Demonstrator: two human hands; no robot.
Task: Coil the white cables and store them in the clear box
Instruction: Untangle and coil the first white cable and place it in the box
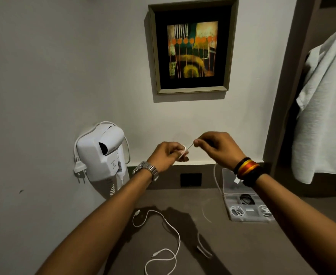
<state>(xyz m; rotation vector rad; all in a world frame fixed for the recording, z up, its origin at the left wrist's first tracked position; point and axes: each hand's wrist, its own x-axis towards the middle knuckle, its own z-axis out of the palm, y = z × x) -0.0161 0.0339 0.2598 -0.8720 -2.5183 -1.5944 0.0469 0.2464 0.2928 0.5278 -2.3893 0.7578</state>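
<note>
Above a grey-brown counter (pixel 242 245), the left hand (pixel 168 154) and right hand (pixel 218 146) pinch a thin white cable (pixel 185 149) with fingers closed on it, winding it near the clear plastic box (pixel 227 197); light and limp, it seems best gripped at its loops.

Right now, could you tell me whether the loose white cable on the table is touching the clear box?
Apart. The head view shows the loose cable lying on bare table, a clear gap left of the clear box.
</note>
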